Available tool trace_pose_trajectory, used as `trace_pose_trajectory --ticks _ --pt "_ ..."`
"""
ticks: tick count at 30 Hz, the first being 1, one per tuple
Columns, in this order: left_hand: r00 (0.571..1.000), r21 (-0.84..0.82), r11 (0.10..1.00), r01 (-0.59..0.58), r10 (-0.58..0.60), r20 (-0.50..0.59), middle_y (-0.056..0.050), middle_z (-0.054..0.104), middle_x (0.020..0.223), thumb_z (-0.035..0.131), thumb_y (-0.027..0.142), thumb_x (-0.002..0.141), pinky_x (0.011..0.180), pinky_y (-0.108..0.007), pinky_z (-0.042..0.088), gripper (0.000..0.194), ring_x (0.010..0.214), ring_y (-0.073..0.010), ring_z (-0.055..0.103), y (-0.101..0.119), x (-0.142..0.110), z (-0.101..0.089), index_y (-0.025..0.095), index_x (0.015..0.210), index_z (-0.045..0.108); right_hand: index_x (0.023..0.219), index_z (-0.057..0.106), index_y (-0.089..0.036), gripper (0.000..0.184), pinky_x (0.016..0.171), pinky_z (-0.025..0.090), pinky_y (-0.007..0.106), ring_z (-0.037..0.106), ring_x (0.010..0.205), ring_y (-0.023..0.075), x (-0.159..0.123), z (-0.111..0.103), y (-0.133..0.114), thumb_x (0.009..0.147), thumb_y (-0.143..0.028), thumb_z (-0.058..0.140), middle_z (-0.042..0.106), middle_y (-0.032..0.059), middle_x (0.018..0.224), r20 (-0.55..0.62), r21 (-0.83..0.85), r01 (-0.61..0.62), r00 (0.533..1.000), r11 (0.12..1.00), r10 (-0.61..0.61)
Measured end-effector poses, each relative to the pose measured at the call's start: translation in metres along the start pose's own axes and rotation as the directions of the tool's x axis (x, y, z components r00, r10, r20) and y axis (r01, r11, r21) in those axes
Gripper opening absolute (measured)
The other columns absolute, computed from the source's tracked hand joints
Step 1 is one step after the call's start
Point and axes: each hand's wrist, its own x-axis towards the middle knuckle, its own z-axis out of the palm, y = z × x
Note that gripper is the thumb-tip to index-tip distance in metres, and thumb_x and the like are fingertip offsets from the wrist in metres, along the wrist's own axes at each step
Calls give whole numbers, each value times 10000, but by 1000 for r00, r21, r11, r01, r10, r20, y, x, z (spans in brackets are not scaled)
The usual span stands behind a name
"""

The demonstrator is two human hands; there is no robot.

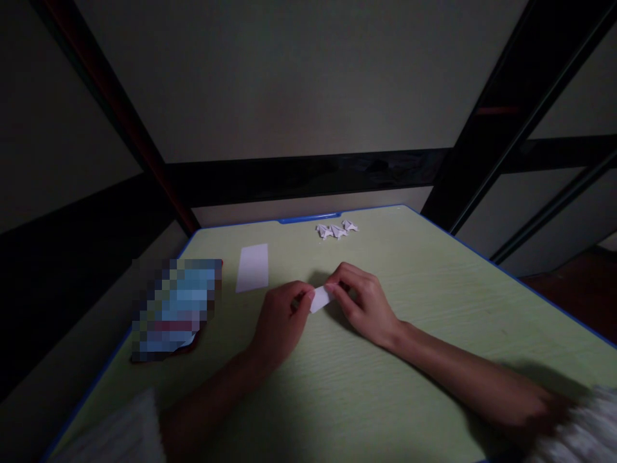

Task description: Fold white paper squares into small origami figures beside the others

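A small white piece of paper is stretched between my two hands, just over the middle of the table. My left hand pinches its left end between thumb and fingers. At the other end, my right hand grips the upper right part with thumb and forefinger. The fingertips cover both ends of the paper, so any folds there are hidden. A larger white sheet of paper lies flat beyond my left hand. Three small folded paper figures sit in a cluster near the far edge.
The pale green table has a blue rim and a blue handle-like strip at its far side. A blurred-out device with a dark red edge lies on the left. Cabinet panels stand close behind the table.
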Motion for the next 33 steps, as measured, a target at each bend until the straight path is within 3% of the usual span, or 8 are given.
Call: trace_pose_trajectory --ticks 5,9,11,15,21,25,33 --pt "986 -168 977 131 -145 -78 19 530 528 462 225 697 442 -193 377 143 499 -107 494 -8 3 0 157 608 551 643 498 -163 158 539 336 239 444 580 120 2 -2 0 785 -162 430 475 11 611 -137 25 -55 989 998 58" --pt "982 -313 943 114 -155 -107 4 555 643 449 268 731 440 -188 400 146 565 -113 522 -9 3 -1 160 755 544 638 503 -160 169 534 339 239 440 568 116 4 -4 0 789 -184 432 478 10 607 -174 73 -96 979 993 108" --pt "992 -285 955 82 -104 -65 6 552 639 456 278 738 447 -185 392 151 567 -111 515 -7 2 -1 163 765 550 649 512 -158 171 528 340 235 444 568 114 4 -3 -1 795 -194 431 483 11 610 -127 91 -104 985 990 115" --pt "999 -147 988 52 -53 -6 42 472 490 479 240 726 430 -182 332 158 462 -84 439 -4 1 0 163 598 533 706 521 -154 168 572 360 238 468 615 118 3 -2 -1 816 -187 398 500 21 658 15 69 -37 999 997 36" --pt "1000 33 999 3 -3 -9 51 423 461 469 225 726 456 -197 292 231 457 -83 401 -1 1 0 162 504 471 729 510 -148 175 590 348 245 467 639 130 1 -3 0 821 -164 362 507 37 691 180 -155 37 984 987 -9" --pt "999 81 997 19 -16 -38 55 407 458 451 234 734 463 -202 281 240 457 -85 386 1 0 -1 164 504 447 722 500 -152 153 565 324 240 452 611 124 2 0 0 808 -150 373 500 26 674 136 -222 -2 990 975 33" --pt "995 58 997 50 -44 -94 64 382 439 461 244 714 438 -198 262 236 434 -76 357 1 1 0 159 495 450 682 480 -153 115 533 290 234 419 564 112 5 4 3 764 -110 411 485 9 626 -4 -147 -147 989 978 148"
